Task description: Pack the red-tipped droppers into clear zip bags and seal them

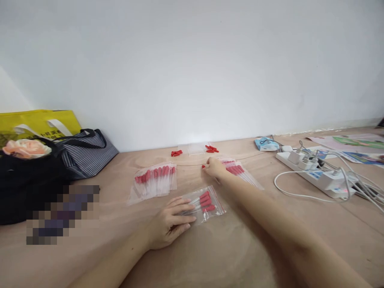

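Observation:
Flat on the near middle of the table lies a clear zip bag (220,202) with several glass droppers (205,202) inside, their red rubber bulbs pointing right. My left hand (177,218) rests on the bag's left part, fingers stretched out over the dropper stems. Farther off, my right hand (215,168) is closed in a pinch, with a red rubber bulb (203,167) showing at its fingertips. Whether a glass stem is attached is hidden. Just right of that hand, partly behind it, is a pile of bagged droppers (237,170). Another fanned pile of bagged droppers (156,178) lies to the left.
Loose red bulbs (177,153) and another small heap of bulbs (211,149) lie near the wall. At right stands a white power strip (312,174) with chargers and cables, beside a blue mask (266,144). Left are a striped bag (90,156) and a yellow bag (39,120).

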The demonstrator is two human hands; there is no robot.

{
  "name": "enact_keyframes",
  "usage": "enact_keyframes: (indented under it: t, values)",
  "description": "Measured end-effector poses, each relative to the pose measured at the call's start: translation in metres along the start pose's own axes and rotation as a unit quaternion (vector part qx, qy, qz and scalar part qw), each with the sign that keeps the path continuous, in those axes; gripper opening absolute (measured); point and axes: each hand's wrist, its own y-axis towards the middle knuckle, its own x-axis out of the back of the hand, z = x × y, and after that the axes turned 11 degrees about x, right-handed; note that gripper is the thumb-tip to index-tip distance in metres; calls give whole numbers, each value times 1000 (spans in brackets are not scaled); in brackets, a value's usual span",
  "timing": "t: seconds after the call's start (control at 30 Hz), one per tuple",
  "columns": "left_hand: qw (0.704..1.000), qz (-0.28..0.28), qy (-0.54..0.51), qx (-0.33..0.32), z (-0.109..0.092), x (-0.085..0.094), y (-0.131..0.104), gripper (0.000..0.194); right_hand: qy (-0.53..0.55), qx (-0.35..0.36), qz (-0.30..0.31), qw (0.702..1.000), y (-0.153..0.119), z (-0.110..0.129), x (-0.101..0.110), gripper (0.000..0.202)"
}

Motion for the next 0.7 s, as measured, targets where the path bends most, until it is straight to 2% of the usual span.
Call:
enact_keyframes:
  t: [0.1, 0.17, 0.27, 0.33, 0.4, 0.43, 0.53, 0.63, 0.7]
  values:
    - [999, 29, -4, 35, -1, 0, -1, 29, -21, -32, 9, 999, 10, 12, -11, 29]
    - [997, 50, -5, 65, -3, 2, -2, 32, -18, -30, 9, 999, 10, 15, -10, 31]
    - [991, 81, -1, 102, -6, 4, -1, 36, 1, 9, -11, 1000, 1, 7, 6, 38]
    - [989, 85, 4, 117, -8, 4, 1, 37, 38, 46, -54, 997, -13, -8, 19, 41]
    - [990, 78, 7, 121, -8, 3, 4, 37, 177, 73, -179, 965, -33, -25, 29, 35]
    - [990, 75, 8, 121, -8, 3, 5, 37, 243, 60, -218, 943, -44, -34, 32, 32]
    - [989, 74, 8, 126, -7, 1, 8, 37, 404, 0, -250, 880, -77, -51, 29, 32]
    - [987, 81, 5, 136, -5, 0, 9, 36, 510, -48, -275, 814, -96, -53, 20, 34]
    - [987, 86, 3, 138, -4, 0, 9, 36, 540, -64, -279, 791, -101, -49, 17, 36]
